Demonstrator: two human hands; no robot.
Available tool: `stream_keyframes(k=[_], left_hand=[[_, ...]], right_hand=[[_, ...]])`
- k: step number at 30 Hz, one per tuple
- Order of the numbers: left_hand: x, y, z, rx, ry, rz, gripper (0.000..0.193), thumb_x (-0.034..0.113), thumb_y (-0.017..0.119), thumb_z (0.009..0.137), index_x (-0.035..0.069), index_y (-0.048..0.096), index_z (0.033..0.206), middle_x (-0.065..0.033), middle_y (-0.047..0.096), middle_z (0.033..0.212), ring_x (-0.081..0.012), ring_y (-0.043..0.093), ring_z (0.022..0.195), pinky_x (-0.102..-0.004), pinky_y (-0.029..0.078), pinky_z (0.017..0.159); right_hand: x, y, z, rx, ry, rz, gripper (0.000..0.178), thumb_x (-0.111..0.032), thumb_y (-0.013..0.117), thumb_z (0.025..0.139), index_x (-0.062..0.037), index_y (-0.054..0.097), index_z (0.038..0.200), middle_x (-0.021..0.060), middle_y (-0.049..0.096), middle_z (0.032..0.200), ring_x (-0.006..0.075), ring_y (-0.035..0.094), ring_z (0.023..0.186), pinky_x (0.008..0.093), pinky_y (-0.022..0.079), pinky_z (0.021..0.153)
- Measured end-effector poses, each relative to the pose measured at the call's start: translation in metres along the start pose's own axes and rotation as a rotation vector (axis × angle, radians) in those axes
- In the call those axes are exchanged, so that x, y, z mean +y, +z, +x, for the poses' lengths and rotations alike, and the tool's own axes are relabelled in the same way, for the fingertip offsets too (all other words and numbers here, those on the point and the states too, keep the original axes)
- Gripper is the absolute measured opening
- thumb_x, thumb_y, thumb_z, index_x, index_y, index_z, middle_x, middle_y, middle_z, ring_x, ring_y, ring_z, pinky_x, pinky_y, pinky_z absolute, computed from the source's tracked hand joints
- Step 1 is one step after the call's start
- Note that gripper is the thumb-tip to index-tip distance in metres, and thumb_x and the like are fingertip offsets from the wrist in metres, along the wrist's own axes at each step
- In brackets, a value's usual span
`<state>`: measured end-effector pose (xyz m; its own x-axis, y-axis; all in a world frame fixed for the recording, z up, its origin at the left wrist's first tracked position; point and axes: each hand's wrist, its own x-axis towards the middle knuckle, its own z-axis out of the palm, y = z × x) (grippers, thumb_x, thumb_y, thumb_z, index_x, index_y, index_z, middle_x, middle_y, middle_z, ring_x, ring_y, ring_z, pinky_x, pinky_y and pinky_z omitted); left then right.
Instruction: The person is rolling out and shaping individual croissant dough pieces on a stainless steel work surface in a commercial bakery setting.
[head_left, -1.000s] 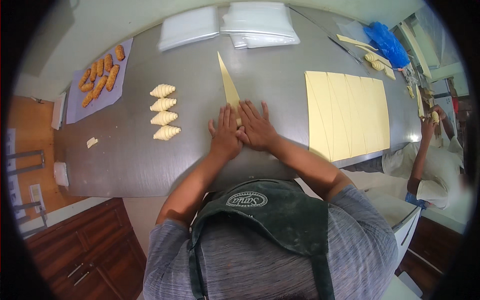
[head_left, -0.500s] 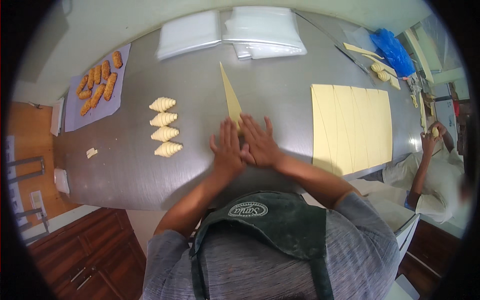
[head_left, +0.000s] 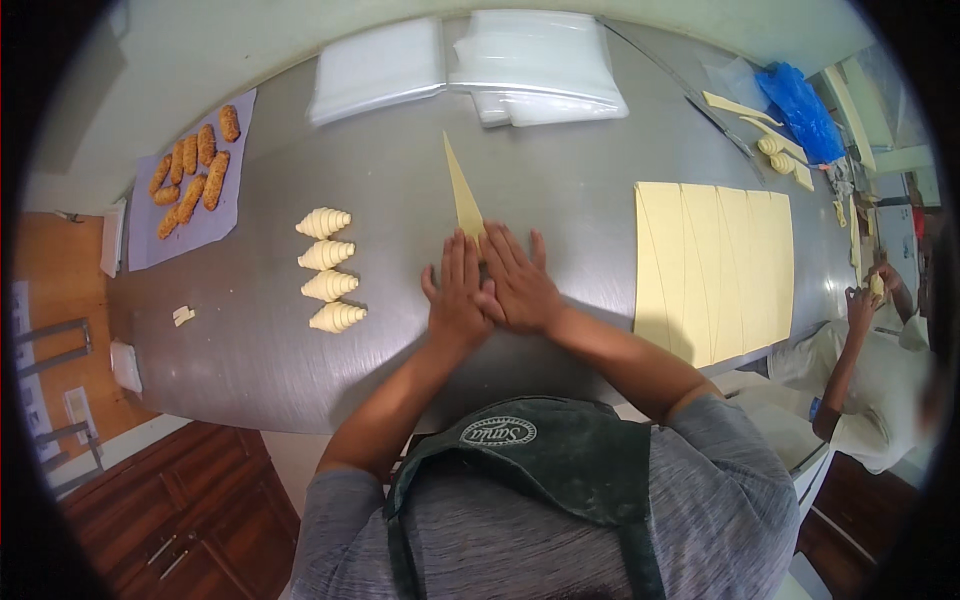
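A long thin triangle of pale dough (head_left: 460, 185) lies on the metal table, its tip pointing to the far side. My left hand (head_left: 460, 295) and my right hand (head_left: 522, 280) rest flat side by side over its near, wide end, fingers stretched out and thumbs meeting. That near end is hidden under my palms. To the left stand several rolled croissants (head_left: 327, 254) of raw dough in a column. Over on the right is a flat dough sheet (head_left: 715, 270) scored into long triangles.
Browned, crumbed rolls (head_left: 190, 180) lie on purple paper (head_left: 225, 215) at far left. Stacks of clear plastic bags (head_left: 380, 70) line the back. A long knife (head_left: 720, 125), dough strips (head_left: 740, 107) and a blue bag (head_left: 805, 115) are at back right. A co-worker (head_left: 870, 380) handles dough at the right edge.
My hands stay flat on the dough and have barely shifted along it. The view has tilted slightly, so the table's things appear a little lower. The co-worker's hands moved slightly.
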<state>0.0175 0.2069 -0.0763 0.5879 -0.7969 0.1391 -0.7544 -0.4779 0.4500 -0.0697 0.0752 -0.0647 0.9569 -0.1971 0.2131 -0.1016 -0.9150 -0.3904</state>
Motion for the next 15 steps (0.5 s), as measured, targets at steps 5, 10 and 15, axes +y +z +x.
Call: stream_keyframes(k=[5,10,15], left_hand=[[-0.029,-0.018,0.071,0.055,-0.065,0.143,0.066,0.026,0.047,0.097,-0.003,0.027,0.153,-0.0214,0.029,0.16,-0.0353,0.022,0.15,-0.0613,0.012,0.112],[-0.022,-0.068,0.046,0.325,-0.026,-0.142,0.067,0.014,0.053,0.093,-0.003,0.027,0.152,-0.0219,0.037,0.154,-0.0344,0.03,0.145,-0.0518,0.017,0.114],[-0.028,-0.078,0.006,0.306,-0.185,-0.316,0.069,0.009,0.056,0.091,-0.003,0.027,0.152,-0.0191,0.05,0.144,-0.0337,0.043,0.136,-0.0447,0.022,0.113]], right_hand=[[0.017,0.006,0.079,-0.022,0.017,-0.079,0.08,-0.055,0.036,0.099,0.0065,0.033,0.149,0.023,0.028,0.159,0.035,0.025,0.149,0.0653,0.005,0.116],[0.033,-0.042,0.078,-0.026,0.04,0.127,0.074,-0.048,0.052,0.097,-0.0016,0.031,0.151,0.0187,0.034,0.156,0.0318,0.03,0.147,0.062,0.009,0.118],[0.03,-0.029,0.079,-0.175,-0.198,0.077,0.075,-0.028,0.075,0.084,-0.0056,0.04,0.147,0.0157,0.054,0.135,0.0312,0.047,0.132,0.0546,0.024,0.116]])
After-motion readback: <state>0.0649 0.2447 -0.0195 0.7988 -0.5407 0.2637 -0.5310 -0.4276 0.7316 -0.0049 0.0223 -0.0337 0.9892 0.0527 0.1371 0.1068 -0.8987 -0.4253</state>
